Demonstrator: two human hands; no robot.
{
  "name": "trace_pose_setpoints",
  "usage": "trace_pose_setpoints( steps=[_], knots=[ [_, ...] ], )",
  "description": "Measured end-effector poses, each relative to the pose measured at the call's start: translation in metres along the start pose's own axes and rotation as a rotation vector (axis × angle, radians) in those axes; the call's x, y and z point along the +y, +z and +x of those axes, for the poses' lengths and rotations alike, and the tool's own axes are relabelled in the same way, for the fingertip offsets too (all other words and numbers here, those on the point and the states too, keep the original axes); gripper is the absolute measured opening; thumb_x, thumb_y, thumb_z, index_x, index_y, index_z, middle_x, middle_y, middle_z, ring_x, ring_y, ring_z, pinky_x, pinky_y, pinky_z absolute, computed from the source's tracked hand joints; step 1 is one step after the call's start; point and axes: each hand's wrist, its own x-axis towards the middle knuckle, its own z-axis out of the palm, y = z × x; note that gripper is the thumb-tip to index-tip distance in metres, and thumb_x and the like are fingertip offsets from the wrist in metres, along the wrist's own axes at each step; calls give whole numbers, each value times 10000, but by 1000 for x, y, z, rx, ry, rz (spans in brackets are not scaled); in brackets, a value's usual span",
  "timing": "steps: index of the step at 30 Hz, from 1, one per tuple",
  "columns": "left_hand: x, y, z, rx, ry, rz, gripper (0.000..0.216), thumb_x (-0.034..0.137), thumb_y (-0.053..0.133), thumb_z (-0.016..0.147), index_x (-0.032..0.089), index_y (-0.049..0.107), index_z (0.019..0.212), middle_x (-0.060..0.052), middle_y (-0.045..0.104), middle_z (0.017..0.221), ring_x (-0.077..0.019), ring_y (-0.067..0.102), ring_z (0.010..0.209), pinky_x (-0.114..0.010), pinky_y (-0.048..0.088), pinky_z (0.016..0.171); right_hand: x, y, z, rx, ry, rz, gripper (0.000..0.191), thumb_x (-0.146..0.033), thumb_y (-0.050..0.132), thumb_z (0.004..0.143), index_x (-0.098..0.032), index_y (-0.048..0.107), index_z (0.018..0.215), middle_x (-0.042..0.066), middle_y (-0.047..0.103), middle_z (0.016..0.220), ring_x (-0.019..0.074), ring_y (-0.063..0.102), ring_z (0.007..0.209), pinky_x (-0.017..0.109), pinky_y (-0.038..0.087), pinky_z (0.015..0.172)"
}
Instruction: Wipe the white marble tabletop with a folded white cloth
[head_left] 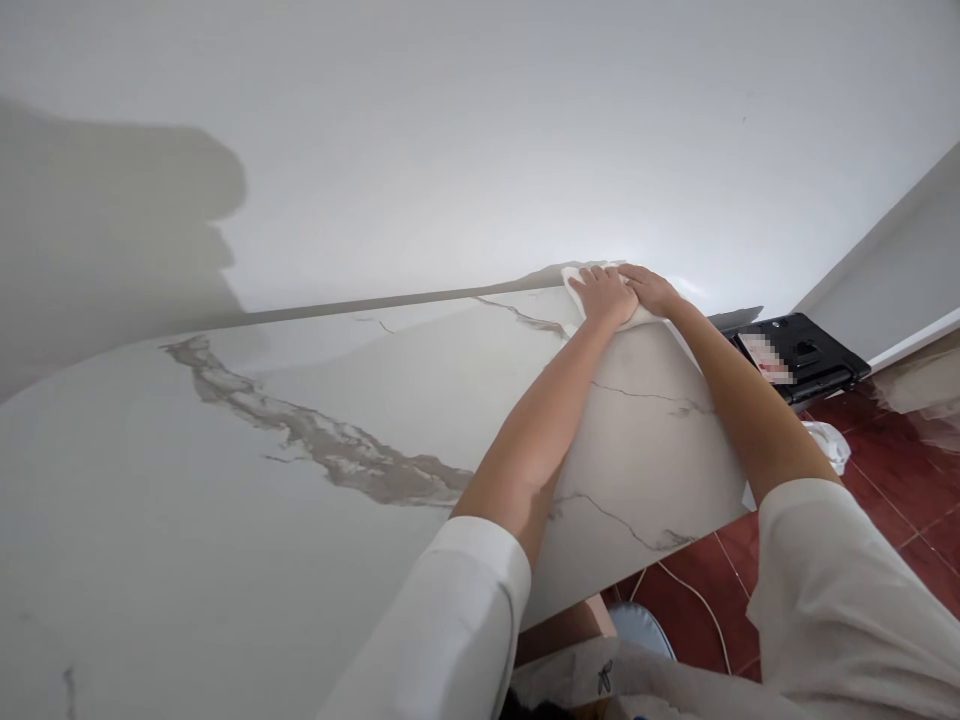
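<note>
A folded white cloth [643, 317] lies on the marble-patterned tabletop [420, 400] at its far right corner, against the wall. My left hand [606, 298] presses down on the cloth, its fingers bent over the far part. Close beside it, my right hand [651, 290] also holds the cloth down, fingertips reaching toward my left hand. The two hands touch or nearly touch. Both arms stretch forward across the table's right end. Most of the cloth is hidden beneath the hands.
A pale wall [465, 130] runs along the table's back edge. To the right, a black case [821, 350] with a label stands above the red tiled floor [885, 490]. A white bag [829, 445], a pale cable [709, 605] and a round bluish object [641, 628] are lower down.
</note>
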Motion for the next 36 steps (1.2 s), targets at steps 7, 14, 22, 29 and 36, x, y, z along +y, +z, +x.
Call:
trace_pose_setpoints(
  steps=[7, 14, 22, 29, 36],
  knots=[
    [12, 10, 12, 2, 7, -10, 507, 346, 257, 978, 172, 435, 1419, -146, 420, 1511, -344, 283, 1421, -572, 161, 1164, 20, -6, 3, 3, -18, 17, 497, -329, 353, 925, -325, 539, 1387, -52, 511, 1493, 260, 455, 1377, 508, 366, 1146],
    [30, 20, 23, 19, 32, -8, 508, 343, 277, 976, 127, 486, 1386, -165, 453, 1486, -343, 336, 1386, -539, 199, 1159, 41, -14, 1, 11, 62, 0, 491, -349, 361, 919, -319, 579, 1357, -55, 554, 1454, 269, 513, 1334, 489, 393, 1136],
    [32, 22, 8, 55, 85, -28, 506, 339, 268, 975, 147, 495, 1384, -148, 472, 1471, -330, 332, 1389, -524, 214, 1163, 39, -19, -13, 2, 136, -18, 519, -353, 357, 912, -305, 559, 1387, -48, 536, 1470, 272, 483, 1366, 499, 370, 1162],
    [50, 20, -25, 43, 90, -36, 553, 317, 269, 968, 68, 438, 1431, -176, 390, 1536, -339, 266, 1439, -511, 183, 1192, 44, -25, -45, 22, 74, -30, 522, -357, 340, 924, -293, 536, 1403, -37, 502, 1500, 252, 434, 1407, 479, 331, 1197],
    [68, 16, -69, 17, 139, -49, 559, 323, 275, 973, 50, 444, 1430, -187, 397, 1531, -346, 287, 1430, -509, 184, 1191, 41, -34, -95, 42, 102, -68, 518, -350, 338, 924, -288, 534, 1399, -25, 481, 1518, 215, 391, 1436, 449, 280, 1227]
  ],
)
